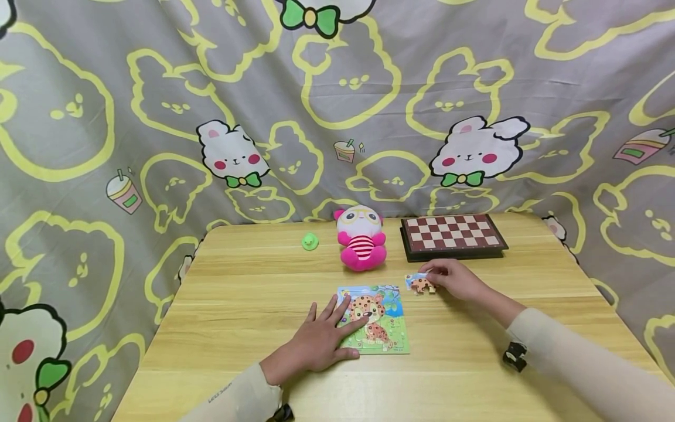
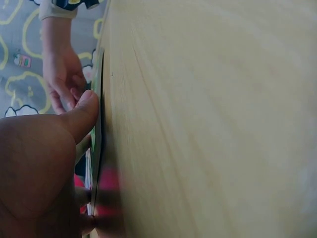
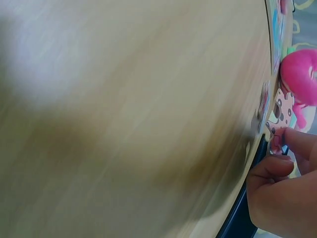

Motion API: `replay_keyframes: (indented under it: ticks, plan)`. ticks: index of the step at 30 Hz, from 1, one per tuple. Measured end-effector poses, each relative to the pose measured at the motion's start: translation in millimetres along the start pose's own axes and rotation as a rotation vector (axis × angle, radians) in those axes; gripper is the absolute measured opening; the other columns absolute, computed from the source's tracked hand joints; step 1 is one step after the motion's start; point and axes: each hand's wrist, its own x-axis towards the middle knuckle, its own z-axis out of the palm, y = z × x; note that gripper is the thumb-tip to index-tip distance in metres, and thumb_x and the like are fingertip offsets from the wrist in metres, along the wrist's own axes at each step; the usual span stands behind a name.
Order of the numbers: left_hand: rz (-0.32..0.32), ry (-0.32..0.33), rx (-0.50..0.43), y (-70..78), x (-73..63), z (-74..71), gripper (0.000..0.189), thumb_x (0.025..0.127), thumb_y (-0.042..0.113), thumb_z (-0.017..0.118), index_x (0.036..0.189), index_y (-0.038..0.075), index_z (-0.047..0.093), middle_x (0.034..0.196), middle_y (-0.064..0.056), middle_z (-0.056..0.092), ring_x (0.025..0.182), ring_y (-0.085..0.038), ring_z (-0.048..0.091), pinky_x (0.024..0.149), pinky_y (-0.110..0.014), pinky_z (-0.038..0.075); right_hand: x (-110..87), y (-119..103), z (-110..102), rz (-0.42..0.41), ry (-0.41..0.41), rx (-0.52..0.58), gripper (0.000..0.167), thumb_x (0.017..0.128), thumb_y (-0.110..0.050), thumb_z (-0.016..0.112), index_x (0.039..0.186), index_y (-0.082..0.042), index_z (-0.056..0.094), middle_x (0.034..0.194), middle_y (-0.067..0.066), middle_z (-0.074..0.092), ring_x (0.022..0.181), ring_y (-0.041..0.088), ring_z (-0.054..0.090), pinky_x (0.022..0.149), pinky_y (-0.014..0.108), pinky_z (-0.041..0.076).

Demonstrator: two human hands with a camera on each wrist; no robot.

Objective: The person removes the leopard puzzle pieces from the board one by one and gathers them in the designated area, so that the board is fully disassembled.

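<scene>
A square jigsaw puzzle [image 1: 396,337] with a spotted leopard cub picture lies flat on the wooden table. My left hand [image 1: 320,341] rests on its left part, fingers spread; in the left wrist view the thumb [image 2: 85,111] lies along the puzzle's edge. To the right of the puzzle, my right hand [image 1: 457,280] pinches a spotted puzzle piece [image 3: 283,110] between thumb and fingers. Beside that piece, another puzzle piece [image 3: 263,106] shows near the tabletop in the right wrist view. Part of the held piece is hidden by the fingertips.
A pink and white plush toy [image 1: 362,239] sits behind the puzzle, with a small green duck toy [image 1: 310,241] to its left. At the back right lies a checkered board box [image 1: 453,234]. A patterned curtain [image 1: 369,105] hangs behind the wooden table [image 1: 237,305].
</scene>
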Motion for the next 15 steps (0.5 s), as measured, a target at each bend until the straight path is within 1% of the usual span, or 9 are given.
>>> replay_keyframes:
  ticks: [7,15]
  plan:
    - [-0.002,-0.003,-0.004,0.4,-0.1,-0.7,0.072,0.097,0.074,0.040,0.161,0.052,0.018,0.174,-0.007,0.004,0.159,-0.036,0.005,0.117,-0.073,0.020,-3.2,11,-13,-0.003,0.018,-0.023,0.018,0.104,-0.004,0.059,0.115,-0.005,0.074,0.089,0.008,0.065,0.077,0.021,0.054,0.063,0.028,0.048]
    - [-0.004,-0.002,-0.006,0.5,0.1,-0.5,0.071,0.097,0.075,0.040,0.161,0.053,0.018,0.174,-0.007,0.004,0.159,-0.036,0.005,0.117,-0.073,0.020,-4.9,18,-22,0.007,0.033,-0.069,0.019,0.104,-0.004,0.059,0.115,-0.005,0.074,0.093,0.007,0.066,0.080,0.020,0.051,0.065,0.028,0.045]
